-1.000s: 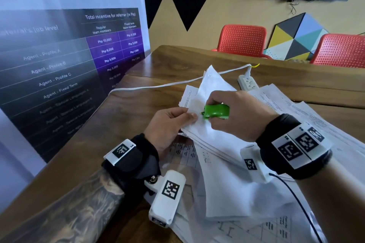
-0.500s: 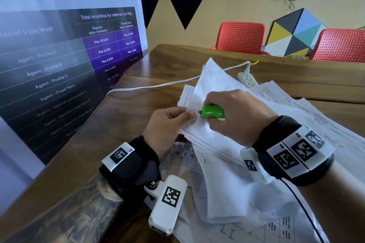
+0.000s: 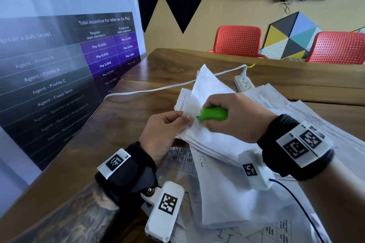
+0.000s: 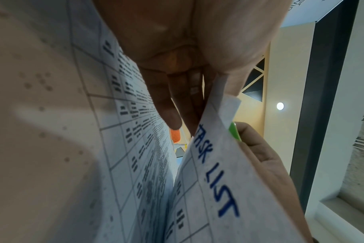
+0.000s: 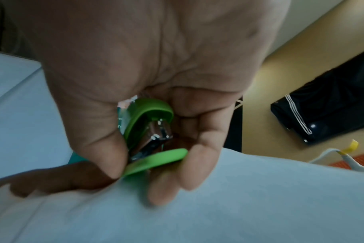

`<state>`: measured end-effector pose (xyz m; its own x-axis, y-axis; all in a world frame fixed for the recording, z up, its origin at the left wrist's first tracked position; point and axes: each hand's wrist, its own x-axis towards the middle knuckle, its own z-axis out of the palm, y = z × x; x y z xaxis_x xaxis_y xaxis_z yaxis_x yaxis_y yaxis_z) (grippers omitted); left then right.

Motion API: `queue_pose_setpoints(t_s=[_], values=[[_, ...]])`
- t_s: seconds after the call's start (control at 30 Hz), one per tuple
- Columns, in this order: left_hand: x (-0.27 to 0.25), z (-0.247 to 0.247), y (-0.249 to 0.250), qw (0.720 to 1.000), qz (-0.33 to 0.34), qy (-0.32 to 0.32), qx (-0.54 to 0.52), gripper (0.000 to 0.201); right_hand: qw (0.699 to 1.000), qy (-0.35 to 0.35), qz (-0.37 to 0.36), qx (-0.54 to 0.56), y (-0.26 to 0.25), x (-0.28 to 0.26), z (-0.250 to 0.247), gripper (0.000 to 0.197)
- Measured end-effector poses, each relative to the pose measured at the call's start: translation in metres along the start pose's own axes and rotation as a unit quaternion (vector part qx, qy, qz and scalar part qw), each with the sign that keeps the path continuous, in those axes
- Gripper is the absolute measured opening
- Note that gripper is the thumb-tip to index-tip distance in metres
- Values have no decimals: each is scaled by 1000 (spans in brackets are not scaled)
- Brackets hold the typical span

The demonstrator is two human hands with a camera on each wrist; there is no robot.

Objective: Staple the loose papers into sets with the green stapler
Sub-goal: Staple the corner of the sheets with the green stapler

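Note:
My right hand [image 3: 227, 116] grips the small green stapler [image 3: 214, 115], its nose pointing left at the corner of a lifted set of white papers [image 3: 209, 136]. My left hand [image 3: 167, 126] pinches that corner between thumb and fingers, just left of the stapler's nose. In the right wrist view the green stapler [image 5: 150, 139] sits in my curled fingers with its metal mouth showing above the paper [image 5: 239, 205]. The left wrist view shows the held sheet marked "TASK LIST" [image 4: 214, 172], my fingers [image 4: 170, 115] under it, and a sliver of stapler [image 4: 234, 131].
More loose printed sheets [image 3: 296, 108] spread over the wooden table [image 3: 88, 144] to the right and below my hands. A white power strip [image 3: 244, 84] and its cable [image 3: 158, 89] lie behind the papers. A banner [image 3: 59, 65] stands at left; red chairs [image 3: 239, 40] behind the table.
Both hands stay on the paper corner and the stapler. The stapler's nose has shifted slightly against the corner; little else has moved.

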<state>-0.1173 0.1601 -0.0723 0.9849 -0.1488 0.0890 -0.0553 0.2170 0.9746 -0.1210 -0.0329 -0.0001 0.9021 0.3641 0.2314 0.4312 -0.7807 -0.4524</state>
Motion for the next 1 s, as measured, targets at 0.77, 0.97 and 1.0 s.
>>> queue_pose_setpoints(t_s=[0.77, 0.97, 1.0], values=[[-4, 1, 6, 1000, 6, -2, -1, 17, 996, 37, -60, -54, -7, -2, 6, 14], [-4, 2, 7, 1000, 0, 2, 1, 16, 999, -19, 3, 45, -3, 1, 2, 9], [-5, 3, 6, 1000, 2, 4, 4, 17, 998, -24, 10, 63, -3, 1, 1, 8]])
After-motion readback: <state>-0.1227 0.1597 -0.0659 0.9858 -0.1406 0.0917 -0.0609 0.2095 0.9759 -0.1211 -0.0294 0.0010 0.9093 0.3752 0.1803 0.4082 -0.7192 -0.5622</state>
